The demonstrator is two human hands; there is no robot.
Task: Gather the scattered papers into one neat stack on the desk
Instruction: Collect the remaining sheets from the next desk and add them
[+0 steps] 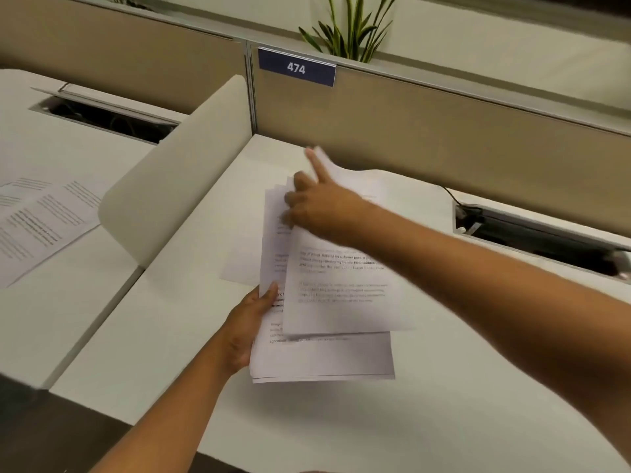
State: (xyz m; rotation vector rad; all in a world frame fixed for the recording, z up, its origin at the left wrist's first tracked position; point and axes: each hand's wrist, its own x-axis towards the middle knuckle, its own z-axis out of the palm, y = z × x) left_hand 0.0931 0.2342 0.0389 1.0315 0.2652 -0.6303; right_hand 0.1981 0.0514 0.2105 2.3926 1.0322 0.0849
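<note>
On the neighbouring table at far left, loose sheets (37,220) lie fanned and overlapping, apart from the rest behind a curved divider (177,179); if they count among the scattered papers, they are not yet gathered. On the near table (341,421), the left hand (247,327) grips the left edge of the stack (324,356), thumb on top and fingers hidden beneath, so its grip is closed on the paper. The top sheet (341,295) sits skewed to the right of the pages under it. The right hand (322,206) presses the far end of that sheet, index finger stretched out, the other fingers curled at the paper's edge; whether it pinches the sheet or only rests on it cannot be told. The likely risk is that the skewed sheet slides off or creases if pushed while the left grip is loose, leaving an uneven stack. A sign reads 474 (296,67).
</note>
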